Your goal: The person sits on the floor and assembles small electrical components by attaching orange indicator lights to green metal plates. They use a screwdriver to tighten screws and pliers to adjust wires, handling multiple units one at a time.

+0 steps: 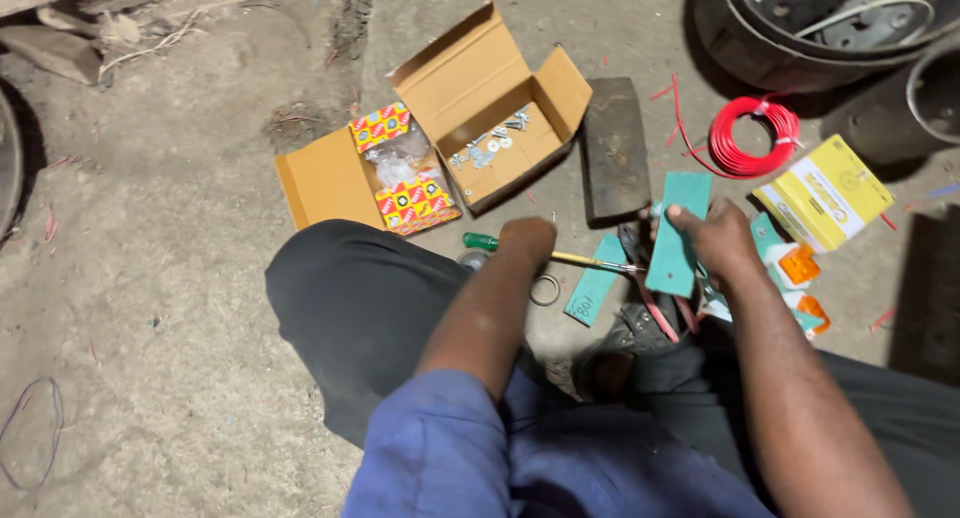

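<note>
My left hand point(525, 240) is closed around a screwdriver point(560, 257) with a green handle and a yellow shaft, its tip pointing right. My right hand point(715, 240) holds a flat teal rectangular plate point(678, 228) upright, thumb on its face. The screwdriver tip meets the plate's lower left edge. A second teal plate point(595, 288) lies on the ground below the shaft, beside a small metal ring point(545, 290). I sit on the ground with dark trousers and blue sleeves.
An open cardboard box point(490, 103) of silver screws and another point(335, 178) with small packets lie ahead. A dark flat block point(615, 148), a red wire coil point(752, 138), a yellow carton point(825, 193), orange parts point(800, 265) and dark tubs point(800, 28) sit around.
</note>
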